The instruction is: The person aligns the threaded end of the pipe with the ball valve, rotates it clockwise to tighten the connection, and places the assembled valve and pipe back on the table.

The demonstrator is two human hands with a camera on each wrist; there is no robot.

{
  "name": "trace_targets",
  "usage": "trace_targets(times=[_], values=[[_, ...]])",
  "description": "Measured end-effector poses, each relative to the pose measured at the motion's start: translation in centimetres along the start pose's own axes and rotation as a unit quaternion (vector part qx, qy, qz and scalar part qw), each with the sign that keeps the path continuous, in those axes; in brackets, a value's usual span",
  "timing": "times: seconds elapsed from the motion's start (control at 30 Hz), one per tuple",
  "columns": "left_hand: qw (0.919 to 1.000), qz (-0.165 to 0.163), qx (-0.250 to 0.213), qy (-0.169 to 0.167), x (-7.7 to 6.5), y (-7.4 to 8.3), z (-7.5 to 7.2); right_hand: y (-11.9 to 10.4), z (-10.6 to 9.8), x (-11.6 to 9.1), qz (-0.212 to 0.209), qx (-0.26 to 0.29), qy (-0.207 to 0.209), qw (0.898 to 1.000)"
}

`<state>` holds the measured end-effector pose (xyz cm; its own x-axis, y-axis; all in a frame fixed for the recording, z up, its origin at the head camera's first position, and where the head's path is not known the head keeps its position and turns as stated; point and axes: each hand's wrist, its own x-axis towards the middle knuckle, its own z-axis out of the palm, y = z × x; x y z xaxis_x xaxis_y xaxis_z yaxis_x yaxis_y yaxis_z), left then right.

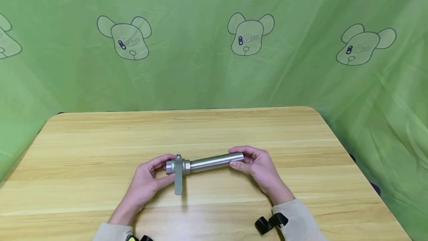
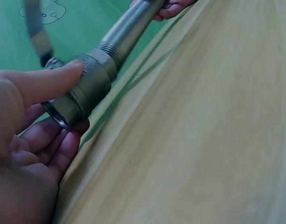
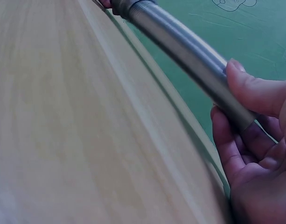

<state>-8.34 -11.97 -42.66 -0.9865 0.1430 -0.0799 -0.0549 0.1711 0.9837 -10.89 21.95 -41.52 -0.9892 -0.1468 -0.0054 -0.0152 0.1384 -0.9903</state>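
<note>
My left hand (image 1: 145, 181) grips the body of a metal ball valve (image 1: 171, 167), thumb on the near side and fingers behind. The valve's flat grey lever (image 1: 178, 181) points toward me. A shiny steel pipe (image 1: 214, 162) joins the valve's right end; in the left wrist view, screw threads (image 2: 111, 48) show at that joint. Between thumb and fingers, my right hand (image 1: 262, 168) pinches the pipe's far right end. The pipe slants slightly upward to the right in the head view. In the left wrist view the valve's open end (image 2: 59, 114) faces the left palm.
A light wood-grain table (image 1: 100, 137) with rounded far corners lies under both hands. Green cloth (image 1: 194, 77) printed with cartoon animal heads hangs behind it and along the sides. Black wrist-worn devices (image 1: 271, 223) sit at both cuffs.
</note>
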Motion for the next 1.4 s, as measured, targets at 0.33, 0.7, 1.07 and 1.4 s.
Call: trace_targets(times=[0.33,0.7,1.07,1.4], values=[[0.9999,0.010,0.005,0.000,0.03,-0.01,0.12,0.06,0.20,-0.01,0.003,0.021,0.010,1.000],[0.9997,0.009,0.012,0.020,0.10,0.01,0.15,-0.18,0.62,-0.05,0.030,0.082,0.027,0.996],[0.9989,0.003,0.034,0.032,0.01,0.30,0.36,-0.06,0.73,0.01,0.042,0.060,0.027,0.997],[0.9982,-0.014,0.045,0.038,0.11,0.21,0.47,-0.16,0.81,-0.08,0.055,0.030,0.007,0.998]])
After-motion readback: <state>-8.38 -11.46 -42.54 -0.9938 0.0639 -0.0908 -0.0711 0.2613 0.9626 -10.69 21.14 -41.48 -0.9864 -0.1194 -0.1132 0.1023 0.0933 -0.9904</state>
